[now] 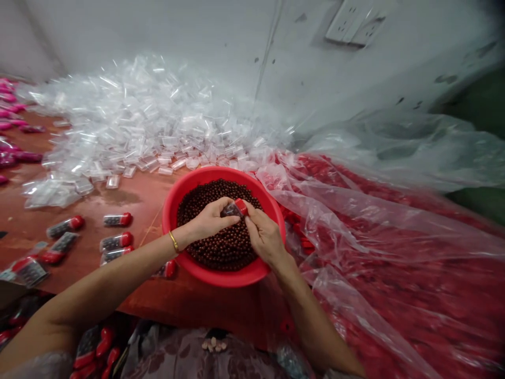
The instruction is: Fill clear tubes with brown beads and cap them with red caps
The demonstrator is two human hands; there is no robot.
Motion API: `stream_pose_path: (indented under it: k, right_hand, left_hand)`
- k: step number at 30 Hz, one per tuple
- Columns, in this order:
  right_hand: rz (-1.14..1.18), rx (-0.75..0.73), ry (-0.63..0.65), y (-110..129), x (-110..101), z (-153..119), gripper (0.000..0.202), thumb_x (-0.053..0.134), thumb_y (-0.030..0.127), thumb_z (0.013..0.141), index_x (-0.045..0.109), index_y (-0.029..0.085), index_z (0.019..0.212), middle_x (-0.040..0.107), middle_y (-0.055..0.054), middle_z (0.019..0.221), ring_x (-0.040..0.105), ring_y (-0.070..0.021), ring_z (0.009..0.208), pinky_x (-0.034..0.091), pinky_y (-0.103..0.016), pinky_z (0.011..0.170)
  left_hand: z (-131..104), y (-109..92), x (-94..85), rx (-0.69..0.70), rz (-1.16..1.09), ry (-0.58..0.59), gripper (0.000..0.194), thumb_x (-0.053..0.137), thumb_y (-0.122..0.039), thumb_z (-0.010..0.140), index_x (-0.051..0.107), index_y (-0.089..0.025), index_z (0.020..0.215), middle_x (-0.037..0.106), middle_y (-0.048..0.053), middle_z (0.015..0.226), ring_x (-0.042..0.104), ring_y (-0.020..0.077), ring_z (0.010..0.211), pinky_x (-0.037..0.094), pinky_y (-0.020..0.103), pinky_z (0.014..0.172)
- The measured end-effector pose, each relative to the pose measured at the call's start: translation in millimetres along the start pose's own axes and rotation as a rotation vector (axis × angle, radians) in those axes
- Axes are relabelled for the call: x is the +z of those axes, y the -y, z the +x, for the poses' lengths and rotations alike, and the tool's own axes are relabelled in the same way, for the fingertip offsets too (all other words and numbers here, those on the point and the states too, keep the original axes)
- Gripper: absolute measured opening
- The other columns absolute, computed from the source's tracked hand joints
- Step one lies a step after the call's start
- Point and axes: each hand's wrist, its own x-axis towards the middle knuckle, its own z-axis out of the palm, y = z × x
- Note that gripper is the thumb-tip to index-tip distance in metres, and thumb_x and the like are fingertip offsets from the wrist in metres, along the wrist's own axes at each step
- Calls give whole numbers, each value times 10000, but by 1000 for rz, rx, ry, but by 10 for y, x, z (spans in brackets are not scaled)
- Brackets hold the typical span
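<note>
Over a red basin [170, 210] full of small dark brown beads [221, 252], my two hands meet. My left hand [211, 218], with a gold bangle at the wrist, is closed around a clear plastic tube [231, 210] with dark contents. On the tube's right end sits a red cap [241, 207], gripped by the fingers of my right hand [263, 231]. The fingers partly cover both the tube and the cap, so I cannot tell how far the cap is on.
Behind the basin lies a heap of clear empty tubes [150, 121]. Filled, red-capped tubes [116, 241] rest on the table [145, 195] at left, pink pieces [11, 113] beyond them. A clear plastic bag [379, 252] of red caps spreads at right. A wall socket [351, 23] is above.
</note>
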Motion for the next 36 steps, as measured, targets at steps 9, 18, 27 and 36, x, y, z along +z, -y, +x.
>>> stream_pose_path:
  k: [9,18,27,36]
  right_hand:
    - [-279,-104,13,65,-3,-176,493,335,178,918,359,190,1411,631,-91,854,626,-202,768,533,-325,710]
    - [-306,-229,161,94,-76,-158,439,380,191,859,562,114,1251,651,-86,717,608,-182,612,508,-288,558]
    - [651,454,-54,191,152,239,658,127,588,900,569,202,1197,630,-59,894,614,-157,704,526,-321,692]
    - [528,317,140,171,272,277,769,293,718,819,321,250,1429,334,-34,1488,290,-215,1364,133,-403,1156]
  left_hand:
    - [-18,64,66,41,140,-4,159,611,-218,682,547,-156,813,546,-16,744,486,109,682,393,226,646]
    - [-83,64,-32,51,345,66,153,574,-147,624,573,-140,777,563,-18,708,485,99,636,375,206,584]
    - [-130,-36,115,158,529,208,79,569,-182,611,496,-149,609,447,-58,533,372,60,475,277,191,455]
    - [-149,20,87,200,960,165,199,569,-259,670,621,-130,811,669,83,711,617,210,626,453,282,565]
